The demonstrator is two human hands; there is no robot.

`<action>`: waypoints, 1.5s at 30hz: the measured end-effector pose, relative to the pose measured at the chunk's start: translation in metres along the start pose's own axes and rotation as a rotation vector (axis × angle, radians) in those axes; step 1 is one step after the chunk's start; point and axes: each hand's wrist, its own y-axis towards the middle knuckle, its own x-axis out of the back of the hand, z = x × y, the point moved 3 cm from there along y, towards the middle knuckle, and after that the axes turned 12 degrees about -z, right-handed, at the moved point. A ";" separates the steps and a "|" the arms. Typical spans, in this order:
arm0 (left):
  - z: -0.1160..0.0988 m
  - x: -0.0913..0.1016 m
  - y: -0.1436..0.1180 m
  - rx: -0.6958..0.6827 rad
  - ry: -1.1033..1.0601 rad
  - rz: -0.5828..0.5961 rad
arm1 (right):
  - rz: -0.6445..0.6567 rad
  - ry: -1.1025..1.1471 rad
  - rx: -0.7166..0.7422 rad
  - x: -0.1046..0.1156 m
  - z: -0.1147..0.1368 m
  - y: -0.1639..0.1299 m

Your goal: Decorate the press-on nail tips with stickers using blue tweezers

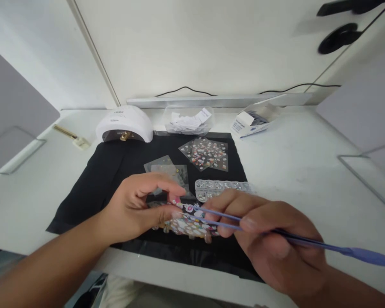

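A pair of blue tweezers is held in the right hand, lower right of the frame, the fingers closed around the two thin arms, whose tips reach toward centre frame. The left hand, at centre left, is pinched shut on a small pink nail tip, held between thumb and forefinger just above a sticker sheet that lies on the black mat.

The nail tip is judged to be very light, thin and slightly springy plastic with a smooth, slippery surface; it is best gripped by its side edges or base, so the upper face is left free. The stickers on the sheet are judged to be flimsy, tacky and easily creased; each should be lifted at one corner with the tweezer points rather than pinched across the middle. The tweezers themselves appear light and stiff, and only gentle pressure is needed.

Above centre, further clear sticker sheets and a clear compartment box of gems are seen on the mat. A white nail lamp stands at upper left, with a clear bag and a small open box on the white table beyond.
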 end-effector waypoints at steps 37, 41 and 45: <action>0.001 0.000 -0.008 -0.086 0.110 -0.006 | -0.153 -0.018 0.072 -0.005 0.006 0.002; -0.004 -0.003 -0.007 -0.108 0.142 -0.025 | -0.182 0.008 0.054 -0.004 0.003 -0.001; -0.008 -0.004 -0.008 -0.127 0.142 -0.024 | -0.205 0.018 0.031 -0.004 0.003 -0.002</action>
